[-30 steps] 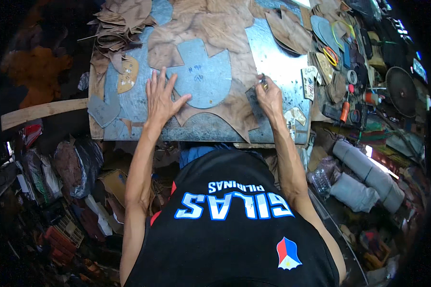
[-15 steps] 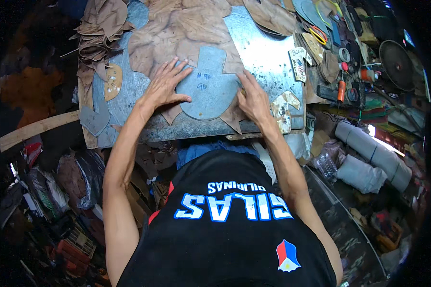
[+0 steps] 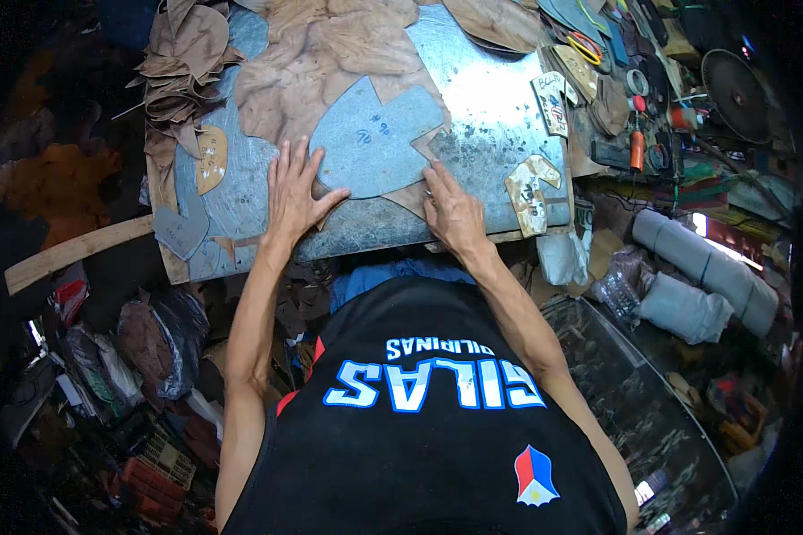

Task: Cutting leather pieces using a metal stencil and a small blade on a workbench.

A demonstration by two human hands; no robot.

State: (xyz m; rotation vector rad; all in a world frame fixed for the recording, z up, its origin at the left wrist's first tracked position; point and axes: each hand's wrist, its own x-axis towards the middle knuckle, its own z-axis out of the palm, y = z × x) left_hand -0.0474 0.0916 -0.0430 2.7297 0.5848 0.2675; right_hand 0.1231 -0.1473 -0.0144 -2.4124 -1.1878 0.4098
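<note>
A flat blue-grey pattern piece (image 3: 361,147) with a V-shaped notch and handwritten marks lies on a brown leather sheet (image 3: 330,53). At its lower left edge rests my left hand (image 3: 293,194), thumb and fingers spread, the fingertips by the edge of pattern and leather. My right hand (image 3: 455,209) is at the pattern's lower right side, its fingers drawn together near a leather corner. Whatever those fingers may hold is hidden. Beneath everything is a metal-topped worktable (image 3: 491,98).
Crumpled leather pieces (image 3: 183,80) are heaped at the table's left. A tan pattern (image 3: 211,160) lies below them, and a stained cream pattern (image 3: 533,192) lies right of my right hand. An orange bottle (image 3: 637,152) and a tape roll (image 3: 636,83) sit farther right.
The pattern piece has turned clockwise on the leather, its tab now pointing to the upper right. My left hand has moved down to its lower left edge, and the right hand slightly down and left.
</note>
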